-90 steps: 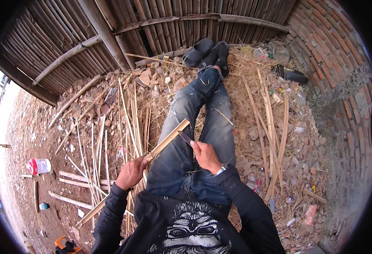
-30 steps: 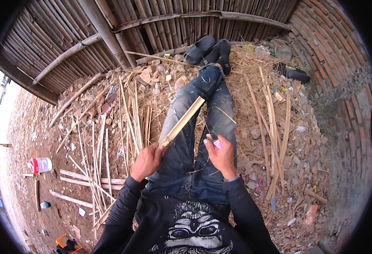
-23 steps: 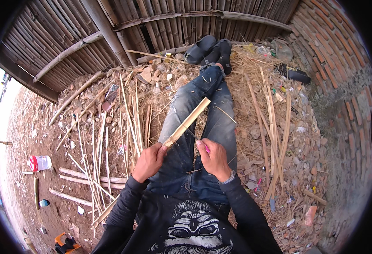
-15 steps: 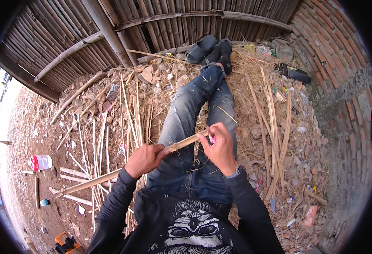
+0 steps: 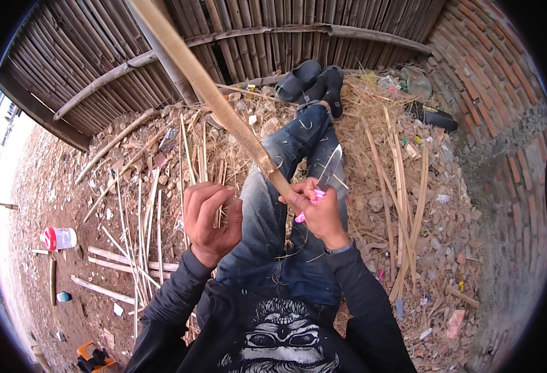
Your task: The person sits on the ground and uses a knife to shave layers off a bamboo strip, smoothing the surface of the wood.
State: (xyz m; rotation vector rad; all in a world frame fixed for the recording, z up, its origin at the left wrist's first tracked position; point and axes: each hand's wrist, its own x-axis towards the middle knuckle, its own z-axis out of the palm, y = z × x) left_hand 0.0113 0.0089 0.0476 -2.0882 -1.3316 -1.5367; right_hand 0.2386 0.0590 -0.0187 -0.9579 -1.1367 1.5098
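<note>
A bamboo strip (image 5: 223,112) has swung from lower left to the frame's upper left. At far left, a tub (image 5: 63,239), contents unclear; left of centre, the left hand (image 5: 210,217) — empty, loosely curled; at centre, the right hand (image 5: 321,214) grips strip and knife (image 5: 330,169) — apparently mid-turn, needing a left-hand regrip.

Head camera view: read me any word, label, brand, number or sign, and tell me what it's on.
No text can be read.
Black shirt: white picture print, no legible words.
Knife and bamboo strip: no lettering legible.
Red-lidded tub: too small to read any marking.
</note>
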